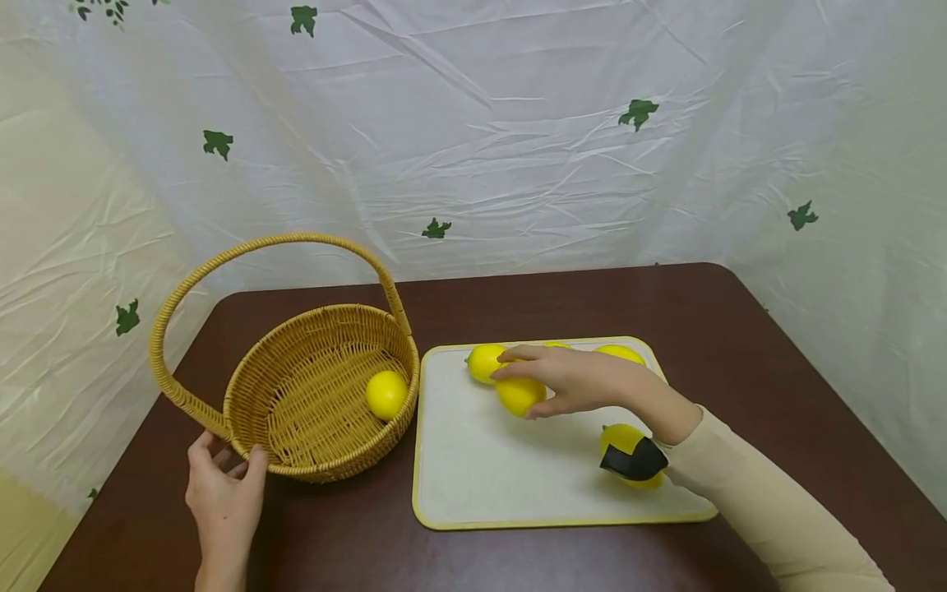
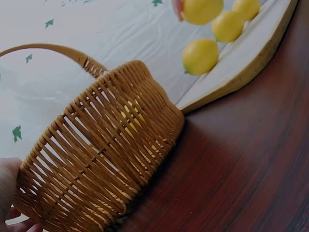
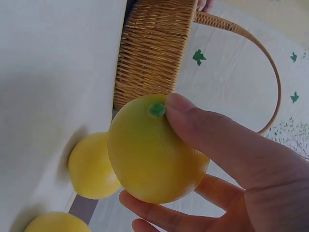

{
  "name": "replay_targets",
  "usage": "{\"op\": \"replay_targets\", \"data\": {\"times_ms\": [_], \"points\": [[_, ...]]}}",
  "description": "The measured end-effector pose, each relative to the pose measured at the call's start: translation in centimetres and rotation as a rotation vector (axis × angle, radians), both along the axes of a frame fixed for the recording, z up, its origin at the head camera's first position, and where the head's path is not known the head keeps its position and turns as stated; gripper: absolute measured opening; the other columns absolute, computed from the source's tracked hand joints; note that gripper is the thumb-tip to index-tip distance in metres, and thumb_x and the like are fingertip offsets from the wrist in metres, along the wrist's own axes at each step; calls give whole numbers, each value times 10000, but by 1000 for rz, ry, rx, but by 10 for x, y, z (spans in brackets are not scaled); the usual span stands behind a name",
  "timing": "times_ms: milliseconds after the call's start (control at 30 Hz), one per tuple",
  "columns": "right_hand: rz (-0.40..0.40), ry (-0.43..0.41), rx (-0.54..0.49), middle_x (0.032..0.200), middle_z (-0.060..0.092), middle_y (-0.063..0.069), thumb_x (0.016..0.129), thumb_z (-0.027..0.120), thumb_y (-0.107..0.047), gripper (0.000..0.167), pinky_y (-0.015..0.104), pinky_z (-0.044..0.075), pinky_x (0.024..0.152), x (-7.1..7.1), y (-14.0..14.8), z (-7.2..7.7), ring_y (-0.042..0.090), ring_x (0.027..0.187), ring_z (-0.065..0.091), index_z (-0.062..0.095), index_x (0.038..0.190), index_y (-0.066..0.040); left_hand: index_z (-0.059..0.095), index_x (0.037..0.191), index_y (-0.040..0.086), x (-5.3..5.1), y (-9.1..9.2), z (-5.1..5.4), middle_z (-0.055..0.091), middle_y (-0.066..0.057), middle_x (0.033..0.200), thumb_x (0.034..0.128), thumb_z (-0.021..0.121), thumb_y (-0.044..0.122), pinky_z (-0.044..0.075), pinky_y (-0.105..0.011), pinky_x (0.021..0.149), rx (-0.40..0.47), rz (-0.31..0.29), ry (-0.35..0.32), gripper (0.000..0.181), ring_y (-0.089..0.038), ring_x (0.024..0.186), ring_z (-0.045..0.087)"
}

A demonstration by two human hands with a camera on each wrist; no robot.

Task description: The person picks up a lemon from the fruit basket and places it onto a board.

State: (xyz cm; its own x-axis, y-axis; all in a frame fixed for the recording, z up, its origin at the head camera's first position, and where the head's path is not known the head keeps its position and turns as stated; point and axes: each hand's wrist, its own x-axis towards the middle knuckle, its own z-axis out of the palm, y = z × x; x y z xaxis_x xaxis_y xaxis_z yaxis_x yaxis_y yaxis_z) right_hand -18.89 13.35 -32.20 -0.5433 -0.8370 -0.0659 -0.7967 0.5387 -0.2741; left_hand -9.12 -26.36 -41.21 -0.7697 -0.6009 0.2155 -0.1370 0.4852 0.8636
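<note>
My right hand point(image 1: 573, 380) holds a yellow lemon point(image 1: 519, 397) between thumb and fingers, above the white board point(image 1: 503, 485). Seen from the right wrist, the held lemon point(image 3: 154, 150) shows a green stem end beside the thumb. My left hand point(image 1: 225, 493) grips the near-left rim of a round wicker basket point(image 1: 321, 325), by the foot of its tall handle. Inside the basket, against its right wall, lies one lemon point(image 1: 386, 395). On the board, another lemon point(image 1: 484, 363) sits just behind the held one, and more are partly hidden by my right hand and arm.
The yellow-edged board lies directly right of the basket on a dark brown table point(image 1: 473, 308). One lemon point(image 1: 620, 353) is at the board's far right, another point(image 1: 621, 438) under my right wrist's black strap point(image 1: 634, 460). White cloth point(image 1: 518, 181) with green leaves hangs behind.
</note>
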Motion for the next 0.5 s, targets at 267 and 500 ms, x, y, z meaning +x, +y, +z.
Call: {"op": "replay_targets", "data": {"times_ms": [267,500], "points": [[-13,-40,-6,1365,413,118,811,697,-209,565,387,398,961,8,14,-9,261,1240,395,477,1323,-114,322,1348,9,-1,0,1,473,-265,1215,860,541,195,316,14,550,10,3,-20,566,-366,972,539],[-23,-56,40,1338,445,117,806,701,-228,552,388,394,963,17,24,-18,261,1209,436,495,1299,-89,319,1352,9,0,0,0,485,-283,1186,857,538,198,310,11,531,6,15,-28,573,-391,954,548]]}}
